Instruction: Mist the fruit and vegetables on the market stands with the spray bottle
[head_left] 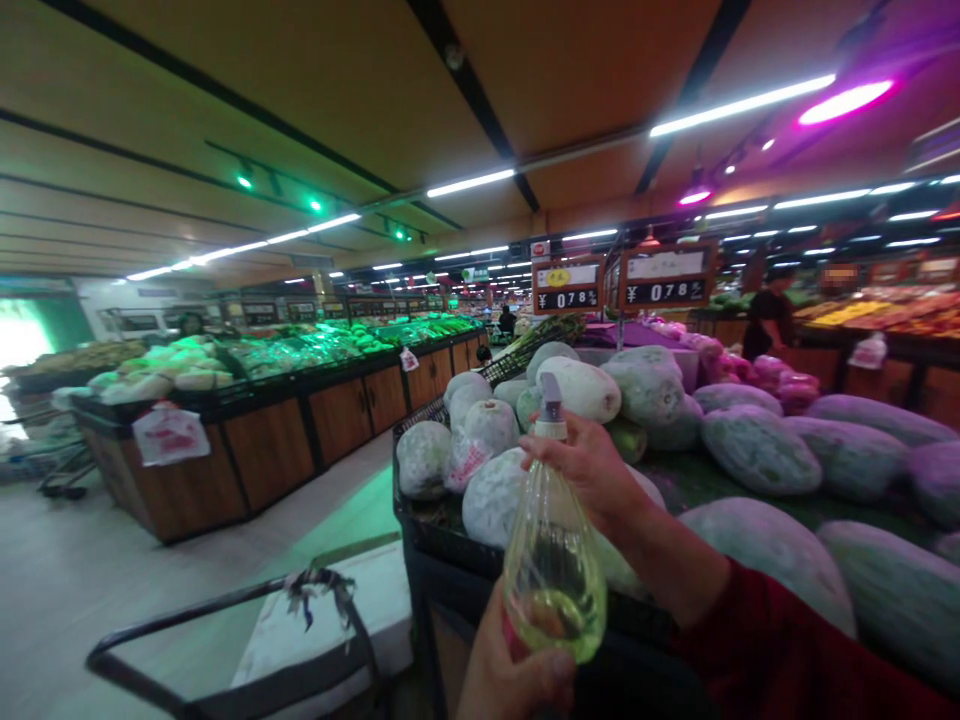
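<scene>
A clear yellowish plastic spray bottle with a grey nozzle is held upright in front of me. My left hand cups its bottom, fingers closed around the base. My right hand, in a dark red sleeve, grips the neck just below the nozzle. Behind the bottle a dark produce stand is piled with several large pale green winter melons.
A cart handle with a white cloth lies at lower left. Wooden produce counters line the aisle on the left. Two price signs stand above the melons. A person in dark clothes stands at the back right.
</scene>
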